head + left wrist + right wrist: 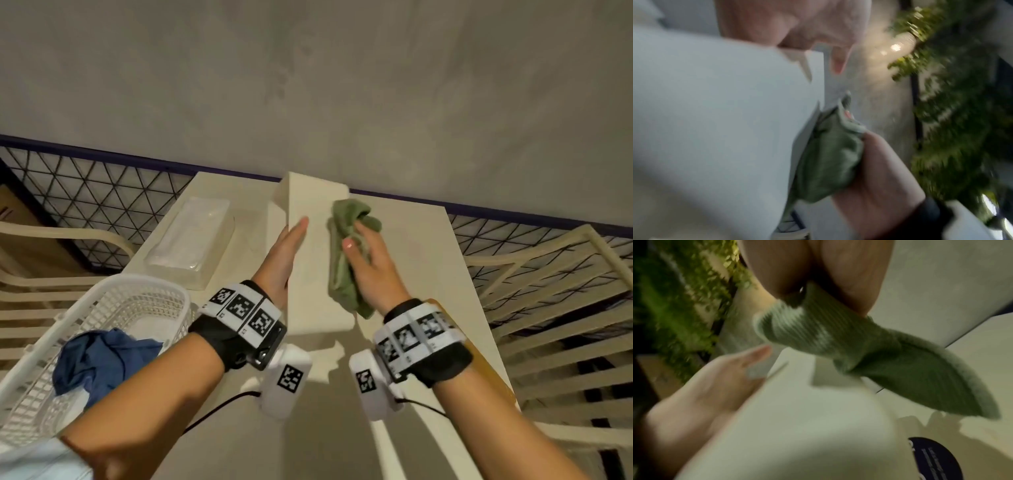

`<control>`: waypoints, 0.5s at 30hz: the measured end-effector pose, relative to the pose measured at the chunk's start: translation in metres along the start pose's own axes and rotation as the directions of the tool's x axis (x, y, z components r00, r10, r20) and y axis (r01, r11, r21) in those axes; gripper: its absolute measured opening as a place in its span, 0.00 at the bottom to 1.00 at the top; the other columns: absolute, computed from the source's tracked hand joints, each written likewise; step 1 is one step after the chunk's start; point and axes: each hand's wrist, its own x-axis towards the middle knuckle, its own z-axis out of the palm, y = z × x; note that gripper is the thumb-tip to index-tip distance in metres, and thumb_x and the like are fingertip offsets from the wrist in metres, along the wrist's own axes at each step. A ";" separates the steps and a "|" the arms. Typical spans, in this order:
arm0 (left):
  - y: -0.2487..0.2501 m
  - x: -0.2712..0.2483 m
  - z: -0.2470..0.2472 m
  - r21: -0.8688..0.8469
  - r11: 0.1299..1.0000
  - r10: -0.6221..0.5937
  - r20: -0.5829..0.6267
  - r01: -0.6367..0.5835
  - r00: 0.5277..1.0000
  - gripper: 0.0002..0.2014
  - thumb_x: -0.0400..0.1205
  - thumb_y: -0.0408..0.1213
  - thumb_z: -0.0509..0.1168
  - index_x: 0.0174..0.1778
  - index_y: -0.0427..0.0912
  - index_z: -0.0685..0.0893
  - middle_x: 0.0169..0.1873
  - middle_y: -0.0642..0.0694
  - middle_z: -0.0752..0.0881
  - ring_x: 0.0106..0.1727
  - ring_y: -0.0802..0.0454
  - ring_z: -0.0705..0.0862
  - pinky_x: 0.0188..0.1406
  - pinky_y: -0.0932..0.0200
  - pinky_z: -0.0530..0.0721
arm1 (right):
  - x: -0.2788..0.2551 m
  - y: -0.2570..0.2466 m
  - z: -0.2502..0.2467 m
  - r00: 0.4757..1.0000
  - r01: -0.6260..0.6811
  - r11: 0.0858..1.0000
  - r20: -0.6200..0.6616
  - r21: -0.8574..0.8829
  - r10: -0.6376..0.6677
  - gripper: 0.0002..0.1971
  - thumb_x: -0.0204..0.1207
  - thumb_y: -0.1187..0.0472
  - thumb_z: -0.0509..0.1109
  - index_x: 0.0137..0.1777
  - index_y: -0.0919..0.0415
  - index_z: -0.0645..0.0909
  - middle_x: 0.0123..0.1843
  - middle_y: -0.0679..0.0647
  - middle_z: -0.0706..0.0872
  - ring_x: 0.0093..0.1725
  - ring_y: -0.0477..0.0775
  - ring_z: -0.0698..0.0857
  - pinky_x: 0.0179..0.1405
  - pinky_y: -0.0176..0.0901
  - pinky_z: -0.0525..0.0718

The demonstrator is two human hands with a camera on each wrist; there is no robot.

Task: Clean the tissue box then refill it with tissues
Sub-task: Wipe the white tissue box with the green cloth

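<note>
A plain cream tissue box (315, 274) is held tilted above the table (418, 274). My left hand (287, 253) lies flat along the box's left side with its fingers straight. My right hand (370, 263) grips a crumpled green cloth (340, 284) and presses it against the box's broad face. The left wrist view shows the box (715, 113) with the cloth (828, 162) bunched against its edge in my right hand (879, 170). In the right wrist view the cloth (890, 356) hangs from my fingers beside the box (797, 426). A clear-wrapped tissue pack (191, 240) lies at the table's left.
A white plastic basket (113, 301) holding a blue cloth (102, 359) stands at the front left. Cream slatted chairs flank the table, one on the left (51, 240) and one on the right (548, 291). A black wire fence (102, 195) runs behind.
</note>
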 end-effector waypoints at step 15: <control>-0.018 -0.008 -0.012 0.342 0.925 0.159 0.041 -0.164 0.986 0.11 0.82 0.47 0.57 0.60 0.60 0.75 0.55 0.66 0.79 0.58 0.66 0.79 0.56 0.69 0.75 | 0.030 -0.023 -0.012 0.983 0.135 0.973 -0.097 -0.185 -0.154 0.18 0.83 0.56 0.57 0.71 0.56 0.71 0.69 0.57 0.76 0.69 0.55 0.73 0.70 0.44 0.70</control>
